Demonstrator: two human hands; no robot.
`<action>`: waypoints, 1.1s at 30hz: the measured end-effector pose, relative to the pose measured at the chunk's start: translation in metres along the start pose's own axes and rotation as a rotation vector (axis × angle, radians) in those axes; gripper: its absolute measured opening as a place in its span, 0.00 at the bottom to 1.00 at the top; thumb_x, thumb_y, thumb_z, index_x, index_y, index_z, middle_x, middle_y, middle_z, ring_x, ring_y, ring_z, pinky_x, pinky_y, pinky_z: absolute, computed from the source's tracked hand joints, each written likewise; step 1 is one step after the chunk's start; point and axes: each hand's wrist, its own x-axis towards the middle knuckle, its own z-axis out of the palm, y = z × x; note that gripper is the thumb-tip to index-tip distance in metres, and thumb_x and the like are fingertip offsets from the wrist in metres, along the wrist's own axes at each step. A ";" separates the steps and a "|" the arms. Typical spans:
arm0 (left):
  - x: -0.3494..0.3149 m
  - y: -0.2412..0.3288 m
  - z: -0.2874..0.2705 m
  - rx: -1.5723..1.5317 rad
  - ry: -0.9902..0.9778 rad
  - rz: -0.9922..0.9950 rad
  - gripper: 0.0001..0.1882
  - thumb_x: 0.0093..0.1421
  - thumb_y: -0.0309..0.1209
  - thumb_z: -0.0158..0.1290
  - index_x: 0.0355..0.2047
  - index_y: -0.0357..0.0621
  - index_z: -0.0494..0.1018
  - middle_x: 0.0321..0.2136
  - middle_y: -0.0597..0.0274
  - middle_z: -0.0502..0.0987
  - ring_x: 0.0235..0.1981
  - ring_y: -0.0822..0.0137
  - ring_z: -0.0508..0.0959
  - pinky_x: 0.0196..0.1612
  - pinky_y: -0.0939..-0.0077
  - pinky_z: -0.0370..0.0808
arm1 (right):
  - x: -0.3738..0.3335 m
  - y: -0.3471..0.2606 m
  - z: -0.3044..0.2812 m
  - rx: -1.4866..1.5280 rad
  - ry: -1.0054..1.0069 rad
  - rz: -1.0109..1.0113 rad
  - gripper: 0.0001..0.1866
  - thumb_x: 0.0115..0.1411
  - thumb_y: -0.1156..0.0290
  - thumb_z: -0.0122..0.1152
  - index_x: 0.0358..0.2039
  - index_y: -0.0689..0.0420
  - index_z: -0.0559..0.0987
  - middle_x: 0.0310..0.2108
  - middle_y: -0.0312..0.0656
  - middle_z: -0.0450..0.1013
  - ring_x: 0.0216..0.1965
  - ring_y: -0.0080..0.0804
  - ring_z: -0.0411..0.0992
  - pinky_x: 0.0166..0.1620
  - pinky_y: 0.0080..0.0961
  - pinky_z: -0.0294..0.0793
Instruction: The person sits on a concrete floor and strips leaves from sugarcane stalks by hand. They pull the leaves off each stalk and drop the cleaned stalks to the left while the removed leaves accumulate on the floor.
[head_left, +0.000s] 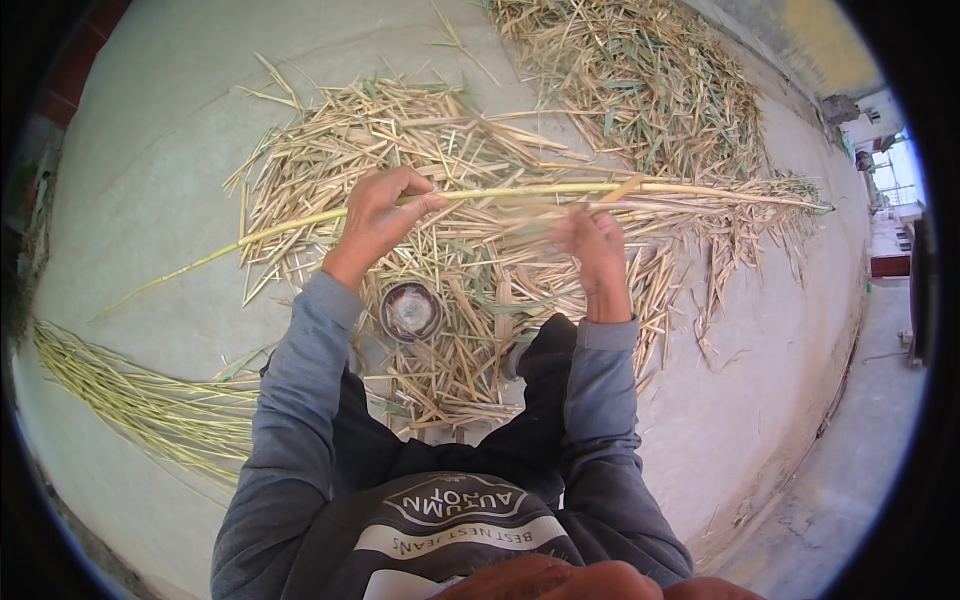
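Note:
A long yellow-green reed stalk [530,190] stretches across in front of me, its thin end reaching far left and its other end lying toward the far right. My left hand [385,210] pinches it left of the middle, between thumb and fingers. Just below the stalk is my right hand [597,250], partly smeared by motion, with its fingers closed. A flat tan strip of dry husk [622,188] sticks up from those fingertips and crosses the stalk. Whether the right fingers also touch the stalk I cannot tell.
Cut straw-coloured husks [370,130] cover the floor under my hands. A larger heap [670,90] lies at the far right. A round metal tin [411,312] sits between my legs. Bare green stalks [150,400] lie bundled at the left. A wall [825,40] stands far right.

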 end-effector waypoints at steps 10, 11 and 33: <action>-0.003 -0.010 -0.035 0.111 -0.289 -0.139 0.12 0.55 0.38 0.66 0.26 0.43 0.80 0.19 0.62 0.77 0.20 0.66 0.74 0.26 0.68 0.67 | 0.025 -0.003 -0.065 0.769 -0.127 0.003 0.20 0.69 0.68 0.61 0.56 0.63 0.72 0.60 0.55 0.72 0.63 0.45 0.70 0.62 0.42 0.75; -0.006 -0.014 -0.041 0.140 -0.348 -0.200 0.12 0.55 0.38 0.66 0.27 0.42 0.80 0.19 0.63 0.77 0.21 0.68 0.75 0.26 0.70 0.68 | 0.025 -0.006 -0.064 0.768 -0.163 -0.033 0.19 0.69 0.68 0.61 0.56 0.63 0.72 0.60 0.55 0.72 0.63 0.45 0.70 0.62 0.42 0.74; -0.002 0.016 0.033 -0.230 -0.165 -0.158 0.13 0.58 0.38 0.67 0.28 0.40 0.81 0.23 0.63 0.81 0.23 0.72 0.78 0.27 0.74 0.72 | -0.011 -0.021 0.008 0.251 -0.208 -0.145 0.16 0.71 0.61 0.60 0.45 0.64 0.77 0.41 0.50 0.81 0.39 0.33 0.82 0.42 0.25 0.82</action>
